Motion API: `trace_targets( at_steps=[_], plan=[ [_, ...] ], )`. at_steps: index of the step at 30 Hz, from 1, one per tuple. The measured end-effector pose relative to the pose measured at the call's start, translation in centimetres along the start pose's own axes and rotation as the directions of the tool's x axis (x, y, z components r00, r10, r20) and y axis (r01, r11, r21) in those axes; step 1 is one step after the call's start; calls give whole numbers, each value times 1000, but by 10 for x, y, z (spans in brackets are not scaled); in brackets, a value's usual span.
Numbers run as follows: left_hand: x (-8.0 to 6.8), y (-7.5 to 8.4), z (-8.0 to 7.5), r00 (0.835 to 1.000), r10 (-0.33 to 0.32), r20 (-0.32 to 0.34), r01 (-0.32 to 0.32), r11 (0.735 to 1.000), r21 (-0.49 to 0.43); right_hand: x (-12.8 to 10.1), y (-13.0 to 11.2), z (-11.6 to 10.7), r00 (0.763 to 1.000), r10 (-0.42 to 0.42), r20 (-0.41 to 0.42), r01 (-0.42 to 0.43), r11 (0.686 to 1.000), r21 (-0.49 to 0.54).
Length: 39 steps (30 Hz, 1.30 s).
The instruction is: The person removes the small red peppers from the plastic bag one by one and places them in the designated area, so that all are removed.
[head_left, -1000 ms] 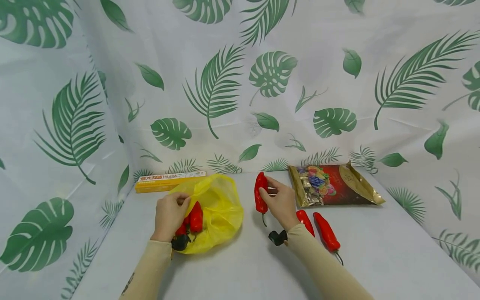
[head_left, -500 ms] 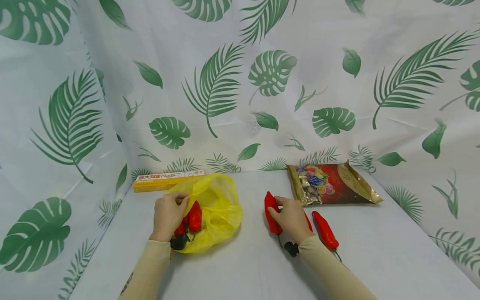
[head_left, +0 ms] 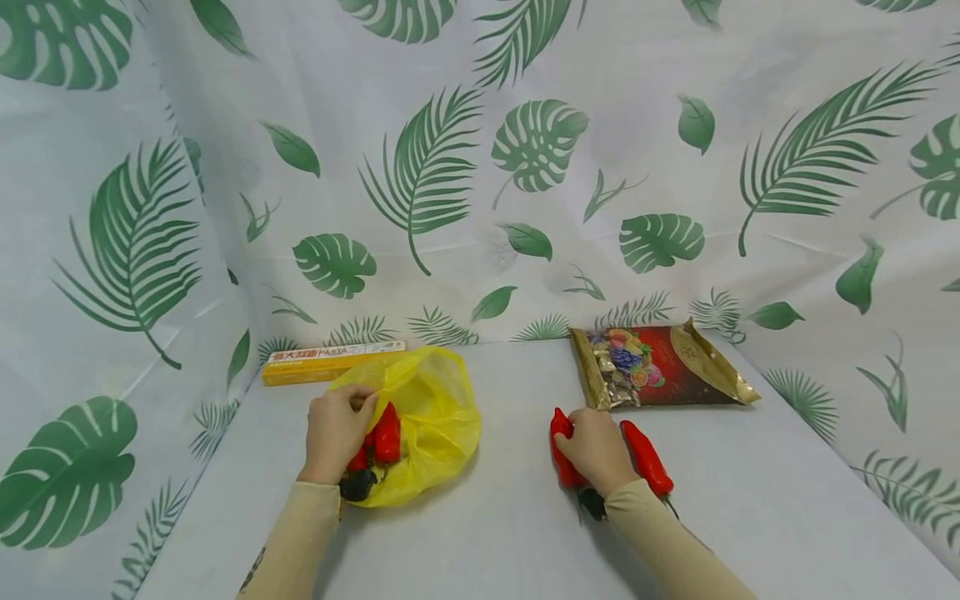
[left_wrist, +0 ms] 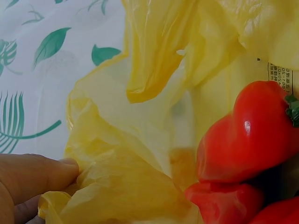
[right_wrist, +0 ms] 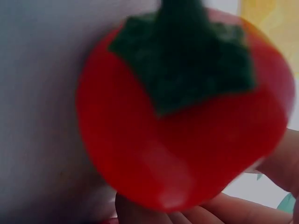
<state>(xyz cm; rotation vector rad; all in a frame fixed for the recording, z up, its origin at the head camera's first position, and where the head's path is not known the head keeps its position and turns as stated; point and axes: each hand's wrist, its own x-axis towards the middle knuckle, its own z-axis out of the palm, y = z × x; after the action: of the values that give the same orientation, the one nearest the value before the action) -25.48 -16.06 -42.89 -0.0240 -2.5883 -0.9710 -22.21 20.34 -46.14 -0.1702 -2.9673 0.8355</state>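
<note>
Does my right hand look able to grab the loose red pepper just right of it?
Probably not yet: the right hand is gripping one pepper, though the loose pepper lies close beside it.

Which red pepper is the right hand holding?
The long, glossy red pepper on the thumb side of the right hand. The unheld red pepper lies past its other side on the white table; others sit in the yellow plastic bag.

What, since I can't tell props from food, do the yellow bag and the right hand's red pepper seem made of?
Yellow bag: likely thin plastic film, faintly glossy; it's creased and translucent. Red pepper: smooth, glossy, with pale highlights; real or plastic, I can't tell.
</note>
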Motion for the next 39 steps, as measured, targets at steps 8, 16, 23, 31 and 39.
trace_targets(
  at_steps=[8,16,23,31,39],
  plan=[
    [0,-1,1,1000,-12,7,12,1000,5,-2,7,-5,1000,14,16,-14,1000,-16],
    [1,-1,0,1000,-19,20,18,1000,4,-7,12,-13,999,35,17,-34,998,-44],
    [1,-2,-1,1000,11,1,-11,1000,6,-10,14,-19,998,47,35,-45,998,-40],
    [2,-1,-1,1000,6,7,-6,1000,5,-11,17,-19,998,48,36,-46,998,-54],
    [1,2,-1,1000,-1,13,1,1000,6,-13,17,-18,998,63,29,-60,995,-74]
  ],
)
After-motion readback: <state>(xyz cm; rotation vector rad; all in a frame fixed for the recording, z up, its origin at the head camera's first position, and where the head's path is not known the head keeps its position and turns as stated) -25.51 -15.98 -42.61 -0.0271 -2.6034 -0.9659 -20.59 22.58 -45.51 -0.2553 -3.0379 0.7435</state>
